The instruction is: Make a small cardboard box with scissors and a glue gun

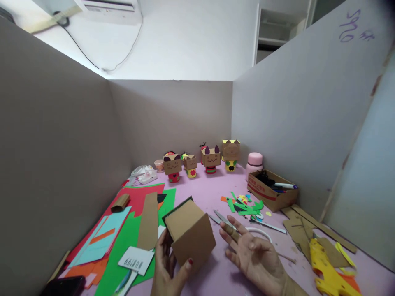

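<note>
My left hand [168,267] grips a brown cardboard box [190,232] from below, thumb on its front face, and holds it tilted just above the pink table [216,193]. My right hand [254,257] hovers to the right of the box, palm up, fingers spread and empty. Scissors [224,218] and a white ring [261,233] lie just beyond its fingertips.
Several cardboard cat-box figures [211,158] stand in a row at the back. Coloured paper sheets [129,230] and a cardboard strip [148,220] cover the left. A carton of pens [271,190], paper scraps [245,204], cardboard pieces [304,230] and a yellow glue gun [327,271] lie right. Grey partitions enclose the desk.
</note>
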`<state>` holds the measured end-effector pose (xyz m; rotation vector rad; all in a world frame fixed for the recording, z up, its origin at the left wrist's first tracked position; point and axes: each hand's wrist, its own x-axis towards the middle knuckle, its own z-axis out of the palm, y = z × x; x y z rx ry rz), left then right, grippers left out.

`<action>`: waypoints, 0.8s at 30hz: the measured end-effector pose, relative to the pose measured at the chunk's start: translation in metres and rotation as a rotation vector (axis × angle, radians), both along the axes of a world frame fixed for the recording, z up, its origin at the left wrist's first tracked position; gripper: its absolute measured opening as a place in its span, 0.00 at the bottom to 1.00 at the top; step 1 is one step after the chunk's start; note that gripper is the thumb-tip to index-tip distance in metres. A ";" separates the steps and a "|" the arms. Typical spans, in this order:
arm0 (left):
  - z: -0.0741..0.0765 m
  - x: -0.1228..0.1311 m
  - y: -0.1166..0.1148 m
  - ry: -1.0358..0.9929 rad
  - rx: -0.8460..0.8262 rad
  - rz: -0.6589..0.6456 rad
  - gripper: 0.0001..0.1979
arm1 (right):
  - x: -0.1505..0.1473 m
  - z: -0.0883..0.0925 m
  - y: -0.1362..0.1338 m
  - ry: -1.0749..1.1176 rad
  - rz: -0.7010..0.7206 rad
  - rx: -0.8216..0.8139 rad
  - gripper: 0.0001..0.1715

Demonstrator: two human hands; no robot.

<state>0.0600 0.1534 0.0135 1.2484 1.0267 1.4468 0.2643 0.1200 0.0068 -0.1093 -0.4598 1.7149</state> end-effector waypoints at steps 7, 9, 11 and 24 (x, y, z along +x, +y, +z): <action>0.004 -0.001 -0.002 -0.002 -0.029 -0.036 0.49 | -0.003 0.004 0.000 -0.129 -0.078 -0.070 0.39; 0.002 -0.002 0.000 -0.012 -0.028 -0.029 0.49 | -0.003 0.004 0.000 -0.158 -0.096 -0.095 0.39; -0.001 -0.001 0.001 -0.026 -0.030 -0.007 0.50 | -0.004 0.004 0.001 -0.165 -0.093 -0.105 0.39; -0.004 0.000 0.003 -0.048 -0.035 -0.022 0.50 | -0.003 0.000 0.002 -0.149 -0.071 -0.092 0.34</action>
